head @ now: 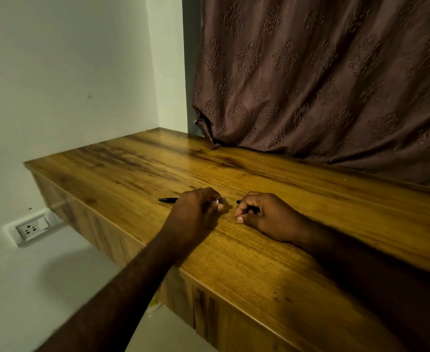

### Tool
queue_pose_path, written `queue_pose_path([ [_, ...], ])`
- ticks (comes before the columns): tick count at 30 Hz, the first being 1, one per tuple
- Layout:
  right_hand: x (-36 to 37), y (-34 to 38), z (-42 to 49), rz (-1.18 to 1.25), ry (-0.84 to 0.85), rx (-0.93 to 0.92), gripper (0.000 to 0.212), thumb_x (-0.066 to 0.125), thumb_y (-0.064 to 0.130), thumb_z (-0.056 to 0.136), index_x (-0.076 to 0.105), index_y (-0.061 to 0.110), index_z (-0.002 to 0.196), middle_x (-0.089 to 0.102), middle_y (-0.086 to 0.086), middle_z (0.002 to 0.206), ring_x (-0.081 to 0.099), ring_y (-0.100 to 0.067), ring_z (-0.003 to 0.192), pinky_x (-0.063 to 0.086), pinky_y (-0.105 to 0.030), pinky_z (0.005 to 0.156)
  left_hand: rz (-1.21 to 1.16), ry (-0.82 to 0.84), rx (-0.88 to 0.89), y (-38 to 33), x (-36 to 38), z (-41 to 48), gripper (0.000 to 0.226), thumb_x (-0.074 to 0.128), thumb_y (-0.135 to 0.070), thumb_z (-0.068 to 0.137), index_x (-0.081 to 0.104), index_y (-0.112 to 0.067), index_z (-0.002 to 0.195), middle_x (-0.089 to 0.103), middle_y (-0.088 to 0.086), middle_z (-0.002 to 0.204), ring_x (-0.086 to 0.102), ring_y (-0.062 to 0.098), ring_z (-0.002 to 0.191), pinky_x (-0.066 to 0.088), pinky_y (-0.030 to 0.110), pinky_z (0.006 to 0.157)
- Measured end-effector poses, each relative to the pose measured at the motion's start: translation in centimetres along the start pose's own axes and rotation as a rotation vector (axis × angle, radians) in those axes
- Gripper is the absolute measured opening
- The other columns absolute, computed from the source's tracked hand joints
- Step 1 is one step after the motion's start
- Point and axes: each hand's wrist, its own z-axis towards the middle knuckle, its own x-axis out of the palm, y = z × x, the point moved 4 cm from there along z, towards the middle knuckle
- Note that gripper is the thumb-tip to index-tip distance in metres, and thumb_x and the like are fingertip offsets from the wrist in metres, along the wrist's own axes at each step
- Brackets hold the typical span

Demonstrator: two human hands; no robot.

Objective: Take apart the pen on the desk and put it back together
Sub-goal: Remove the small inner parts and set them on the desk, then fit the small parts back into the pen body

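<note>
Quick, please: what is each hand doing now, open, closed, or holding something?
Left hand: closed on the pen's front part, silver end showing.
Right hand: fingers curled closed on a small dark pen piece.

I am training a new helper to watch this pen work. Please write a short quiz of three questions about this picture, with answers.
1. True or false: both hands rest on the wooden desk.
2. Which hand holds the pen part with the silver end? A) left hand B) right hand
3. What hangs behind the desk?

Key:
1. True. The left hand and the right hand are both on the desk.
2. A. A black pointed end sticks out on its far side. The right hand is closed on a small dark piece.
3. A brown curtain.
</note>
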Motion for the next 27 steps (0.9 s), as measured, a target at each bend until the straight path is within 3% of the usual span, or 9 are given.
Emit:
queue_pose_path([
  [3, -0.3, -0.2, 0.1, 0.133, -0.103, 0.064, 0.005, 0.067, 0.009, 0.087, 0.067, 0.014, 0.086, 0.065, 0.007, 0.077, 0.059, -0.003, 0.068, 0.048, -0.023, 0.065, -0.018, 0.019, -0.014, 0.1, 0.0, -0.1, 0.024, 0.064, -0.044, 0.089, 0.070, -0.021, 0.091, 0.068, -0.005, 0.079, 0.065, 0.009, 0.068, 0.053, 0.031, 0.056],
  [6, -0.4, -0.1, 0.2, 0.517, -0.201, 0.172, 0.009, 0.066, 0.000, 0.086, 0.063, 0.006, 0.093, 0.064, -0.007, 0.070, 0.062, -0.016, 0.057, 0.053, -0.028, 0.053, 0.016, 0.053, -0.006, 0.0, 0.1, 0.0, 0.017, 0.064, -0.040, 0.090, 0.069, -0.023, 0.091, 0.068, -0.006, 0.078, 0.063, 0.009, 0.067, 0.051, 0.031, 0.055],
  [10, 0.6, 0.6, 0.2, 0.773, -0.227, 0.234, 0.008, 0.065, -0.005, 0.085, 0.067, 0.000, 0.090, 0.069, -0.014, 0.076, 0.070, -0.017, 0.064, 0.061, -0.028, 0.066, 0.079, 0.065, 0.021, -0.1, 0.3, 0.1, 0.005, 0.067, -0.026, 0.087, 0.069, -0.023, 0.091, 0.068, -0.008, 0.078, 0.063, 0.007, 0.069, 0.052, 0.030, 0.058],
  [15, 0.8, 0.8, 0.1, 0.813, -0.195, 0.249, 0.014, 0.060, -0.008, 0.088, 0.065, -0.002, 0.099, 0.071, -0.015, 0.081, 0.073, -0.018, 0.069, 0.061, -0.026, 0.069, 0.129, 0.041, 0.081, 0.0, 0.4, 0.2, 0.006, 0.069, -0.028, 0.086, 0.069, -0.022, 0.087, 0.065, -0.007, 0.075, 0.060, 0.009, 0.066, 0.048, 0.031, 0.056],
  [27, 0.9, 0.8, 0.0, 0.713, -0.154, 0.306, 0.011, 0.066, -0.010, 0.082, 0.065, -0.002, 0.089, 0.070, -0.017, 0.075, 0.069, -0.017, 0.059, 0.060, -0.024, 0.057, 0.321, 0.082, 0.257, -0.3, 0.8, 0.5, 0.017, 0.060, -0.026, 0.088, 0.065, -0.021, 0.073, 0.058, -0.006, 0.071, 0.051, 0.009, 0.062, 0.037, 0.028, 0.054],
])
